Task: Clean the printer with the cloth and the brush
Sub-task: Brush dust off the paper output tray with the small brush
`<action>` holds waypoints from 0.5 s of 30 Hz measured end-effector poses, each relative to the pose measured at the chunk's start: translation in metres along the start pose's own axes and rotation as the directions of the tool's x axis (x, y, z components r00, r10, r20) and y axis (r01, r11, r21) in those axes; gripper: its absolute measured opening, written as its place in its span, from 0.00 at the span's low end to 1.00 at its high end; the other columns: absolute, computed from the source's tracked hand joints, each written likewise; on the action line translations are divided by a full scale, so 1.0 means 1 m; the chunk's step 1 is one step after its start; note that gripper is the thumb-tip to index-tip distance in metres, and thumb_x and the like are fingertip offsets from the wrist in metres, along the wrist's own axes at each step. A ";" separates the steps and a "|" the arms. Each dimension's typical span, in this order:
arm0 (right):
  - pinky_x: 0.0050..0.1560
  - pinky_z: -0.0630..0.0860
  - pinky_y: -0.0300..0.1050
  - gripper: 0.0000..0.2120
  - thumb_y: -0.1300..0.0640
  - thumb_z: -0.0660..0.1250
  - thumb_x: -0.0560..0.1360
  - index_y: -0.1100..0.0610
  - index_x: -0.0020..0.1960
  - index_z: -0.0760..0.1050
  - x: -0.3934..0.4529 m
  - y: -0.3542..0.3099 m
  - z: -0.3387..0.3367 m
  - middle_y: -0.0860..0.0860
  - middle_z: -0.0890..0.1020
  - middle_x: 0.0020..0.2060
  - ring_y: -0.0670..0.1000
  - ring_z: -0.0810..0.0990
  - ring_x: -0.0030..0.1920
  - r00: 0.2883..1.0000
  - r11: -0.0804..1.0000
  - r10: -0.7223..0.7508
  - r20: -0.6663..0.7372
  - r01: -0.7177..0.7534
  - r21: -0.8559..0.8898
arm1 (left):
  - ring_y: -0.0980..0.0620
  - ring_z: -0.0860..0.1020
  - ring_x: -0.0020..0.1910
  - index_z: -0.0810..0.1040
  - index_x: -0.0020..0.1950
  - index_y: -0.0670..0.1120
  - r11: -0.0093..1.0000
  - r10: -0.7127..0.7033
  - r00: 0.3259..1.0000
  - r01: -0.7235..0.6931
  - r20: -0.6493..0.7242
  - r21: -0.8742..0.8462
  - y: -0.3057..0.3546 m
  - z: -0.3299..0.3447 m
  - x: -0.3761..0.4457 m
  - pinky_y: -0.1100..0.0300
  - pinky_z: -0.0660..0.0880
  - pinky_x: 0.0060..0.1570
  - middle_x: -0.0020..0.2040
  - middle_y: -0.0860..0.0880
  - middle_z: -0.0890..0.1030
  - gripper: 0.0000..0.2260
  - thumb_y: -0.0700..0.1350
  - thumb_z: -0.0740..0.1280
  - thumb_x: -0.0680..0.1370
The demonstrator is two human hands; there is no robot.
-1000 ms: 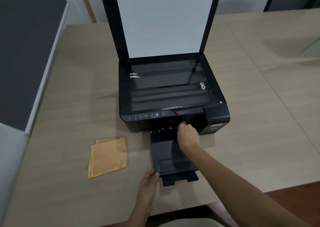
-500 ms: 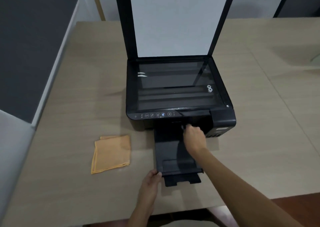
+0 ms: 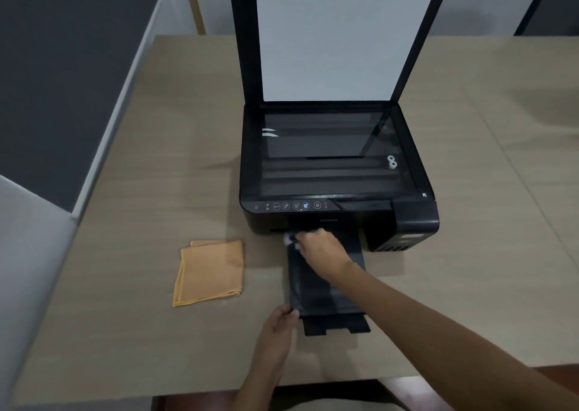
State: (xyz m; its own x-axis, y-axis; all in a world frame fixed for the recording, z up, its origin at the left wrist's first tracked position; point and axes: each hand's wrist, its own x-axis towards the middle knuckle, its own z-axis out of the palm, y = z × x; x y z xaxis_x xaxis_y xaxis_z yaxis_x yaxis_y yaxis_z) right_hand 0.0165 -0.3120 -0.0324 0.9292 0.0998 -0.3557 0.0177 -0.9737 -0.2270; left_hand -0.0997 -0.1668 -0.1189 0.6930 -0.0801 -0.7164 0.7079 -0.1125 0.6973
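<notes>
In the head view, the right hand (image 3: 322, 252), curled round what looked like the brush (image 3: 289, 241), had swept from the middle of the output tray (image 3: 326, 294) to its left corner at the printer (image 3: 336, 172) mouth, so tray dusting was probably underway. The left hand (image 3: 277, 326) kept pinching the tray's near-left corner, and the cloth (image 3: 210, 273) lay unused at the frame's lower left.

Printer (image 3: 338, 172): control strip icons too blurred to read; white corner arrow by glass; no legible text

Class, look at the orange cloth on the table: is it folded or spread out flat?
Folded. The orange cloth shows doubled layered edges along its left side and top corner, lying on the table untouched by either hand.
</notes>
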 end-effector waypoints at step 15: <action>0.39 0.72 0.53 0.18 0.67 0.55 0.78 0.61 0.67 0.67 -0.030 -0.004 0.002 0.62 0.81 0.50 0.64 0.81 0.49 0.932 0.899 -0.316 0.175 0.353 -0.258 | 0.49 0.81 0.52 0.81 0.51 0.48 0.999 -0.038 0.999 0.038 -0.040 0.013 0.000 -0.002 -0.002 0.50 0.73 0.60 0.52 0.47 0.84 0.07 0.48 0.66 0.78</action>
State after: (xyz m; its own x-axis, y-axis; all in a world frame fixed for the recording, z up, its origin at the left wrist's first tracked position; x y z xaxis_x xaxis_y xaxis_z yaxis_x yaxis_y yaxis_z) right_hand -0.0121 -0.3107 -0.0224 0.7964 0.4366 -0.4185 0.4394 -0.8932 -0.0956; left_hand -0.1011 -0.1650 -0.1174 0.6707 -0.0365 -0.7409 0.7321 -0.1285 0.6690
